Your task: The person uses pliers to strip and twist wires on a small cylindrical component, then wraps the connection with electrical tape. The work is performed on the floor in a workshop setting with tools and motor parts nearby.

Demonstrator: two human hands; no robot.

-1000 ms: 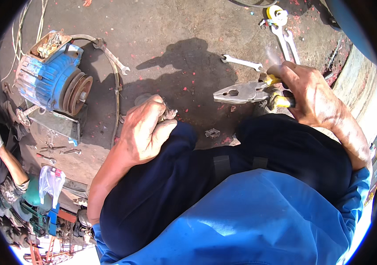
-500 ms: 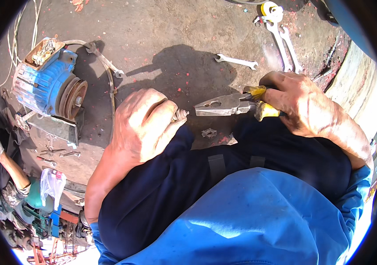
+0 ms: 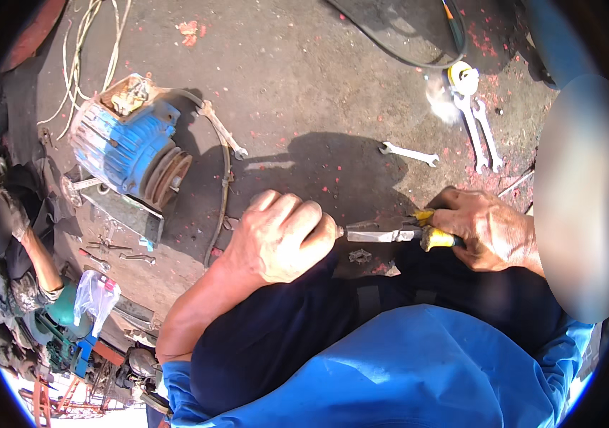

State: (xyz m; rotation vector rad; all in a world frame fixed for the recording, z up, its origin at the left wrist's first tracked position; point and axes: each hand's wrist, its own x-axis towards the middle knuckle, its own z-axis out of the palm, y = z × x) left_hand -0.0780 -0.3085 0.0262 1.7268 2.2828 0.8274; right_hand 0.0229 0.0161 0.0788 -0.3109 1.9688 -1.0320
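My right hand (image 3: 490,228) grips the yellow handles of a pair of pliers (image 3: 390,234), whose jaws point left. My left hand (image 3: 279,235) is closed in a fist around a small part that is mostly hidden; only a tip shows at the fist's right edge. The pliers' jaws meet that tip. Both hands are above my knees, which are in dark blue trousers. A small metal piece (image 3: 359,255) lies on the ground just below the pliers.
A blue electric motor (image 3: 128,143) with a pulley stands on the ground at left, cables beside it. Spanners (image 3: 408,153) lie on the concrete at upper right, with two more spanners (image 3: 477,128) beyond. Another person (image 3: 12,235) crouches at far left among tools.
My right hand has brought the pliers leftward and down until the jaws meet the part in my left fist. My left hand has shifted right and closed more tightly.
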